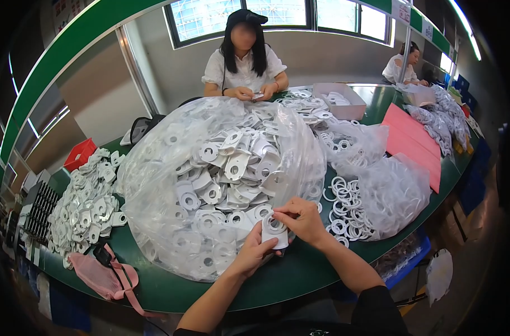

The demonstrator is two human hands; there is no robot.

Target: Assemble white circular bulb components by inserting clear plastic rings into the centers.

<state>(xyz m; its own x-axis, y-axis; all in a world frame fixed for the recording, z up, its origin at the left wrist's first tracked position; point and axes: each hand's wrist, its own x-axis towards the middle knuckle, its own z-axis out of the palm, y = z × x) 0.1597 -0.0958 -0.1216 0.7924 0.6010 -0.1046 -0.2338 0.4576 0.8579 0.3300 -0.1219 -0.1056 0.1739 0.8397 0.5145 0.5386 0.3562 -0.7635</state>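
Note:
My left hand (250,253) grips a white plastic plate (273,241) with a round hole at its upper end, thumb on its face. My right hand (304,222) is closed in a pinch at the rim of a white ring (274,225), which lies over the plate's hole. Whether the ring is seated in the hole is too small to tell. Just beyond my hands, a large clear plastic bag (148,185) lies open, heaped with similar white plates (235,165). To the right of my right hand is a pile of loose white rings (344,210).
More white plates (90,210) are piled at the left beside a red bin (80,154). A pink strapped item (101,274) hangs at the table's (160,294) near edge. Bagged rings (395,187) and a pink sheet (414,143) lie right. Opposite, a person (246,61) handles a small part.

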